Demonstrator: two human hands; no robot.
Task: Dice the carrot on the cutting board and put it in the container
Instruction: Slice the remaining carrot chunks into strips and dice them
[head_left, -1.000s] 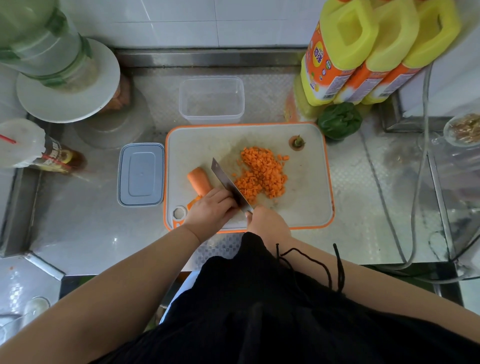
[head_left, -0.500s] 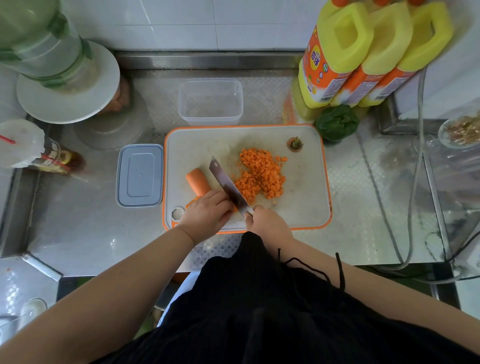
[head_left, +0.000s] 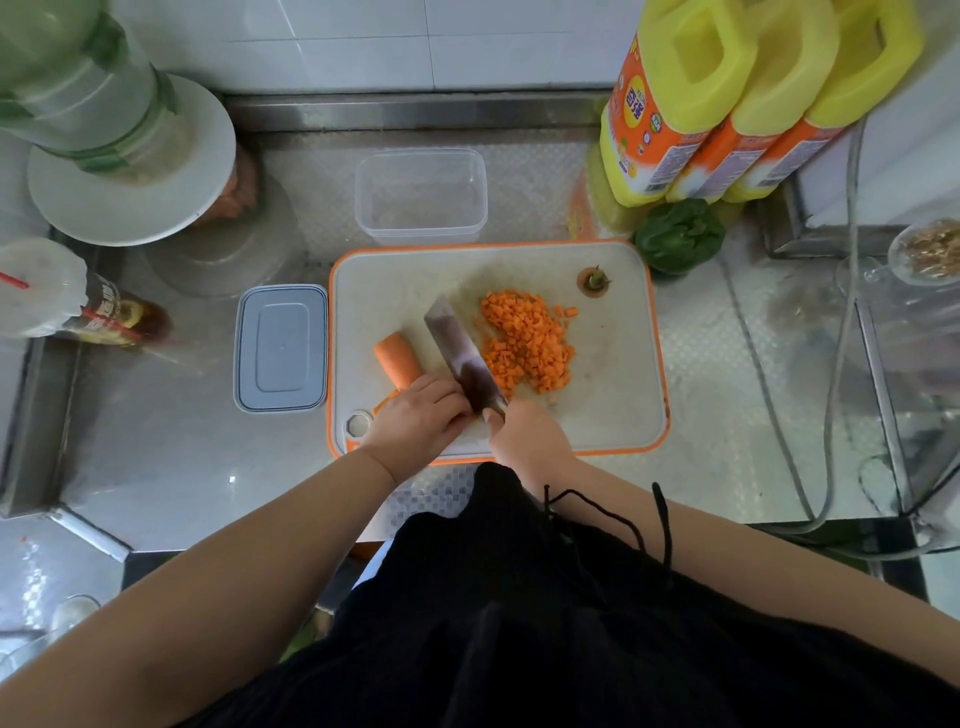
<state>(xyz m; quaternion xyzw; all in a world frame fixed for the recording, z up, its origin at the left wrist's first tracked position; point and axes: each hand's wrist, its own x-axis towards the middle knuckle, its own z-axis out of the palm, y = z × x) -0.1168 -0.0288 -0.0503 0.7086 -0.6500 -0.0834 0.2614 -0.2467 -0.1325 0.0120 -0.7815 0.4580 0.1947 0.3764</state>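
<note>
Cutting board (head_left: 613, 415), white with an orange rim, flat on the steel counter (head_left: 156, 467). On its left half, a whole carrot piece (head_left: 399, 358), lying at an angle, near end hidden under the left hand (head_left: 415, 418). Left hand knuckles-up, fingers curled and pressed together, holding the carrot down. Just right of those knuckles, a cleaver (head_left: 462, 358), blade slanting up and left across the board, flat side close against the fingers. Right hand (head_left: 530, 439) at the board's near edge, wrapped round the cleaver's handle; handle itself hidden, thumb tip showing at the blade's base. Right of the blade, a heap of diced carrot (head_left: 527, 340) in the board's middle. Near the board's far right corner, the cut carrot top (head_left: 594, 280). Just beyond the board's far edge, a clear container (head_left: 421, 195), no carrot inside. Left of the board, touching or nearly so, a grey lid (head_left: 281, 356). Off the board's far right corner, a green pepper (head_left: 678, 236) and three yellow bottles (head_left: 727, 104).
</note>
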